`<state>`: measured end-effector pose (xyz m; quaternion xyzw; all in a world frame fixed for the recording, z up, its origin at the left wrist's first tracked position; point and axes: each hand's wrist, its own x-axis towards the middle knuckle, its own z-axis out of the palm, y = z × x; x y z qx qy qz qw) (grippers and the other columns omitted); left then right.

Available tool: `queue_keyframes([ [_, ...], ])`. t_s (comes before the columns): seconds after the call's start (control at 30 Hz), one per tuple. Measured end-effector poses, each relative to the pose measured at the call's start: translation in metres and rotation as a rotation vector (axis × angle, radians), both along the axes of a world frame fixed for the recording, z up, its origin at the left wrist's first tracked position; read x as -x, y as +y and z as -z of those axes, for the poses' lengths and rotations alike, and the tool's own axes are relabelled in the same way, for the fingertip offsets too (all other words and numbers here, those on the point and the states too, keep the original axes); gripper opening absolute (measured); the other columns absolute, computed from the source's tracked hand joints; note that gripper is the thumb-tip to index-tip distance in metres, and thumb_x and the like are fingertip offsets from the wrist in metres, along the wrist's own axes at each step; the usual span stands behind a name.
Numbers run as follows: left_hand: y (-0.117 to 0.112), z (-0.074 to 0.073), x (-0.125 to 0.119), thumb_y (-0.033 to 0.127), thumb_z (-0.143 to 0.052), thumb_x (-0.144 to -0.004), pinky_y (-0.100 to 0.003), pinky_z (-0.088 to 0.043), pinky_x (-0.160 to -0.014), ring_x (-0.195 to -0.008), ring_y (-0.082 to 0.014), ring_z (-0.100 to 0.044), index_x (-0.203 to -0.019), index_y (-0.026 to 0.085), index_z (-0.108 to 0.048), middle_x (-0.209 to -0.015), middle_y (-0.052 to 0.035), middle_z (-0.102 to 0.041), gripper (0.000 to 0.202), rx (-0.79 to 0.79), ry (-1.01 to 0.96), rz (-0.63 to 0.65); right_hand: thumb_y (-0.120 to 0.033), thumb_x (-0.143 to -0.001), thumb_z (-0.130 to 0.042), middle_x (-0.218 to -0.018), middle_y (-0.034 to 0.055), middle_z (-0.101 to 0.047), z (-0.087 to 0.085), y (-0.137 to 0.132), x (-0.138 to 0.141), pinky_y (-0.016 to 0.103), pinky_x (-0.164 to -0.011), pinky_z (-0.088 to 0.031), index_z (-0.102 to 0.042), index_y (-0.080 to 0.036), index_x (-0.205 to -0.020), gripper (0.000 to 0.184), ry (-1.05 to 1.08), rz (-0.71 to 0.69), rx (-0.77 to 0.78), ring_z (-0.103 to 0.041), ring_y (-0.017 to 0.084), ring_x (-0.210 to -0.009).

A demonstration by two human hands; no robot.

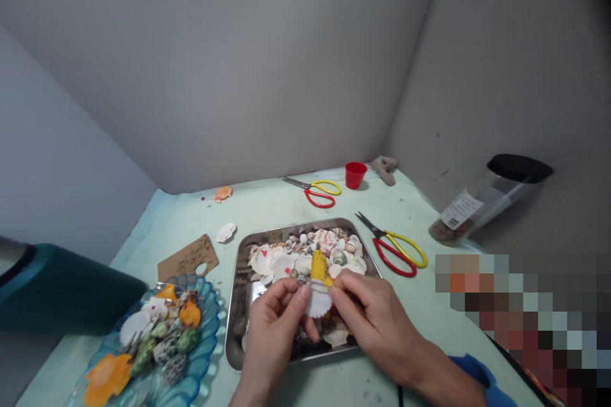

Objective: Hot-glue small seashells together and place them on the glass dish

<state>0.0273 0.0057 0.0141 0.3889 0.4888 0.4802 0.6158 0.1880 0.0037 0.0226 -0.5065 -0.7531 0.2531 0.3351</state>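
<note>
Head view: over a metal tray (233,337) heaped with seashells, the left hand (273,325) and right hand (378,321) meet, their fingertips pinched on a white scallop shell (319,303) held just above the tray's near half. A yellow piece (319,266) stands upright at the shell's top edge; whether it is stuck to the shell or only pressed against it is hard to make out, and the fingers cover both sides of the shell. On the pale green worktop (267,206), a blue glass dish (206,321) of painted shells sits left of the tray, cut off by the lower edge. Two pairs of red-and-yellow scissors (399,248) lie beyond the tray, near a red cup (356,175). A clear jar (487,200) leans at the right wall. A pixelated block (522,318) hides the lower right corner.
</note>
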Motion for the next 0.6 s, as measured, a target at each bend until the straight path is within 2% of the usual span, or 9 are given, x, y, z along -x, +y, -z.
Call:
queue_keyframes([
  [0.13, -0.001, -0.002, -0.002, 0.037, -0.07, -0.071, -0.014, -0.034, -0.04, -0.034, -0.0057, -0.053, -0.068, 0.015, -0.052, -0.051, 0.0048, -0.06, 0.028, 0.007, -0.024, -0.012, -0.03, -0.094, -0.038, -0.059, -0.0035, -0.046, -0.001, 0.001, 0.001, 0.024, -0.054, -0.031, -0.041, -0.02, -0.065, 0.03, -0.007, 0.01, -0.007, -0.045, 0.011, -0.054],
  [0.23, 0.001, -0.001, -0.003, 0.037, -0.069, -0.073, -0.015, -0.036, -0.04, -0.033, -0.0065, -0.052, -0.072, 0.017, -0.05, -0.048, 0.0064, -0.057, 0.028, -0.002, -0.062, -0.082, -0.031, -0.093, -0.043, -0.063, -0.0023, -0.051, -0.002, 0.003, -0.003, 0.024, -0.056, -0.035, -0.046, -0.019, -0.07, 0.026, -0.059, 0.007, -0.006, -0.048, 0.012, -0.056],
  [0.33, 0.003, 0.001, -0.002, 0.037, -0.067, -0.075, -0.015, -0.037, -0.042, -0.035, -0.0063, -0.051, -0.079, 0.018, -0.048, -0.046, 0.0073, -0.056, 0.027, -0.006, -0.092, -0.219, -0.031, -0.083, -0.06, -0.079, 0.0032, -0.059, -0.003, 0.004, -0.01, 0.029, -0.066, -0.041, -0.053, -0.019, -0.082, 0.014, -0.25, 0.035, -0.041, -0.056, 0.019, -0.074],
  [0.43, 0.004, 0.002, 0.001, 0.039, -0.066, -0.075, -0.014, -0.037, -0.042, -0.037, -0.0064, -0.049, -0.082, 0.018, -0.048, -0.045, 0.0058, -0.057, 0.028, -0.012, -0.083, -0.282, -0.026, -0.072, -0.071, -0.089, 0.0082, -0.064, -0.004, 0.002, -0.014, 0.041, -0.075, -0.043, -0.059, -0.018, -0.093, 0.026, -0.487, 0.048, -0.027, -0.057, 0.029, -0.087],
  [0.53, 0.003, 0.002, 0.003, 0.04, -0.066, -0.075, -0.015, -0.039, -0.043, -0.038, -0.0075, -0.051, -0.082, 0.017, -0.049, -0.044, 0.0035, -0.059, 0.029, -0.034, -0.063, -0.306, -0.019, -0.075, -0.066, -0.089, 0.0093, -0.068, -0.003, 0.001, -0.013, 0.047, -0.077, -0.044, -0.059, -0.018, -0.105, 0.031, -0.567, 0.0, 0.034, -0.061, 0.032, -0.086],
  [0.6, 0.003, 0.002, 0.004, 0.04, -0.066, -0.074, -0.015, -0.039, -0.043, -0.039, -0.0082, -0.052, -0.083, 0.017, -0.05, -0.045, 0.0034, -0.06, 0.03, -0.034, -0.072, -0.329, -0.018, -0.081, -0.057, -0.097, 0.0112, -0.068, -0.002, 0.001, -0.014, 0.046, -0.08, -0.045, -0.057, -0.018, -0.112, 0.031, -0.477, -0.03, 0.062, -0.061, 0.031, -0.091],
])
